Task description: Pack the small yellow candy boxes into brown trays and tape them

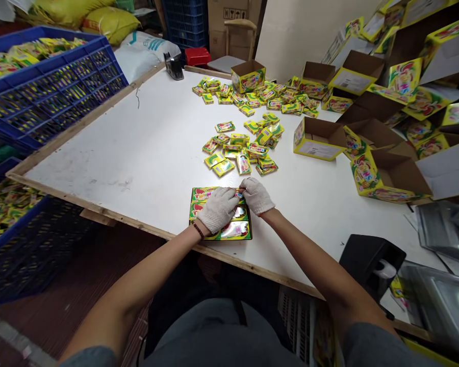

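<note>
"One packed box (237, 238): where is it?"

"It sits on the worktop (137, 142), at the near edge."

"And the fingers?"

"The left hand (219, 210) lies over it, fingers extended, unclenched. The right hand's (255, 196) curl at its far right corner; I can't tell whether they pinch anything. Small packets (243, 164) lie beyond."

Here we go: off-white knitted gloves (214, 215) on left hand (219, 208) and right hand (257, 197), a dark beaded bracelet (198, 230) on the left, grey-blue short-sleeved shirt (222, 336), dark trousers (165, 302) below!
</note>
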Motion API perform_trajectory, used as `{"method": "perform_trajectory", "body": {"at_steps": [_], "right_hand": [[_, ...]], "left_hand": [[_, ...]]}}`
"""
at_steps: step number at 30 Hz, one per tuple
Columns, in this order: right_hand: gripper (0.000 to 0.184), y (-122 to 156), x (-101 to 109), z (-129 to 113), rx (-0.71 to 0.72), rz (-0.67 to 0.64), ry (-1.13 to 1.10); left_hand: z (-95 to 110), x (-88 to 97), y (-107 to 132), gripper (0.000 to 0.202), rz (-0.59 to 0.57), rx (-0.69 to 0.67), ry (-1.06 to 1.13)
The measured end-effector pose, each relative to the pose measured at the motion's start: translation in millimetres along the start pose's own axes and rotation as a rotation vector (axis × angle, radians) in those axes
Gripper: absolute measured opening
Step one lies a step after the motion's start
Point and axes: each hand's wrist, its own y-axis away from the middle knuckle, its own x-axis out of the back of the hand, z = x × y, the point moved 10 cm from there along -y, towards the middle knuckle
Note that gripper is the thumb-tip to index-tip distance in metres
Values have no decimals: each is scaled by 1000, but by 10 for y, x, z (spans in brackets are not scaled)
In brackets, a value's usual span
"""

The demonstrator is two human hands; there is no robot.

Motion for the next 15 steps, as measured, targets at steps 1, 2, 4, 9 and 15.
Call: {"method": "perform_trajectory", "body": {"at_steps": [1, 2, 4, 9, 15], "right_hand": [[13, 17, -12, 9, 8, 1, -21], [14, 32, -26, 14, 16, 1, -34], [14, 58, -52, 13, 32, 8, -25], [15, 106, -85, -1, 78, 18, 7], [22, -152, 16, 373, -19, -50, -96]], "left_hand": [[-3, -32, -37, 17, -29, -1, -25], [-14, -60, -72, 17, -54, 1, -49], [-30, -118, -126, 19, -108, 1, -87], [-35, -175, -137, 22, -168, 33, -89], [82, -71, -55, 36, -147, -26, -66]]}}
